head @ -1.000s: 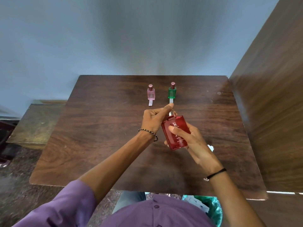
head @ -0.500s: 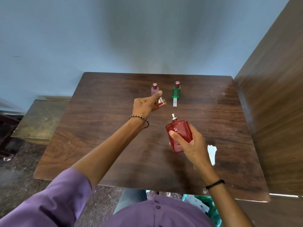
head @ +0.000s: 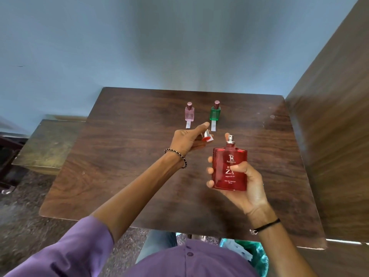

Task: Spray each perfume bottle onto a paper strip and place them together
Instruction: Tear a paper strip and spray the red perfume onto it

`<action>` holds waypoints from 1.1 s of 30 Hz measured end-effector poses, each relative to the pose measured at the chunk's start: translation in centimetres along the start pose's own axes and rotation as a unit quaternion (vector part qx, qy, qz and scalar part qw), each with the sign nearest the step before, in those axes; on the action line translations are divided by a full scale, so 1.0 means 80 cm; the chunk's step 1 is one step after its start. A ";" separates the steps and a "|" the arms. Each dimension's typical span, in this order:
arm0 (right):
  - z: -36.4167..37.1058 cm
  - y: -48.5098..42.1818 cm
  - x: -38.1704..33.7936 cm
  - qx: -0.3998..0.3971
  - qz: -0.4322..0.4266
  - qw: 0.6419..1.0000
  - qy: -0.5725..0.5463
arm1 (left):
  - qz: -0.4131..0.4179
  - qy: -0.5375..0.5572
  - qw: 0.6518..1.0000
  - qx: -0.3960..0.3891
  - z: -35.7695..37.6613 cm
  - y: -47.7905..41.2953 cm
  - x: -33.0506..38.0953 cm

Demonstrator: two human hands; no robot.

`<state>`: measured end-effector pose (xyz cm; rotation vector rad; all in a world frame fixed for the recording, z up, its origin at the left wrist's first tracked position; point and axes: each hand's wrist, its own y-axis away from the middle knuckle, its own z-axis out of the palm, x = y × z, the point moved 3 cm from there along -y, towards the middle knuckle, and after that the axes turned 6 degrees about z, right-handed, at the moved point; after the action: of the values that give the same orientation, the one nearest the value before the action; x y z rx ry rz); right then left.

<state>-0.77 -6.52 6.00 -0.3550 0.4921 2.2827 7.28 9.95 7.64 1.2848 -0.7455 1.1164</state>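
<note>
Plenty of room over the table's [head: 123,160] left half; pink bottle [head: 189,113] and green bottle [head: 215,113] crowd the back, wooden panel [head: 335,136] blocks the right.

Purple buttoned shirt [head: 189,260], purple left sleeve [head: 65,250], beaded bracelet [head: 176,156] on left wrist, black cord [head: 266,226] on right wrist

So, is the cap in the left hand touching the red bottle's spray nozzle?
Apart. The head view shows bare tabletop between the cap, held by the left hand, and the spray nozzle of the red perfume bottle in the right hand.
</note>
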 end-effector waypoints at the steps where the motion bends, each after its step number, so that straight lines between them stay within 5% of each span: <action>1: 0.003 0.000 -0.004 -0.014 -0.007 1.000 0.011 | -0.005 0.003 1.000 -0.002 0.000 0.001 0.000; 3: 0.008 -0.001 -0.013 -0.021 -0.028 0.997 0.073 | -0.013 0.008 1.000 -0.007 0.001 0.004 0.000; 6: 0.010 -0.003 -0.023 0.081 -0.053 0.968 0.231 | -0.019 0.019 1.000 -0.014 0.004 0.007 0.001; 9: 0.019 -0.007 -0.030 0.202 -0.082 0.864 0.454 | -0.023 0.025 0.999 -0.022 0.009 0.008 0.002; 12: 0.031 -0.012 -0.028 0.240 -0.108 0.763 0.590 | -0.029 0.036 0.998 -0.035 0.013 0.008 0.000; 16: 0.029 -0.014 -0.030 0.299 -0.134 0.692 0.643 | -0.022 0.055 0.996 -0.065 0.018 0.008 0.001; 33: 0.017 -0.016 -0.033 0.355 -0.163 0.528 0.754 | -0.034 0.087 0.991 -0.099 0.025 0.006 0.000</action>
<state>1.80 -6.77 7.99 -1.7547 1.8583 0.6439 7.13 7.97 8.21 1.0237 -0.6605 1.0567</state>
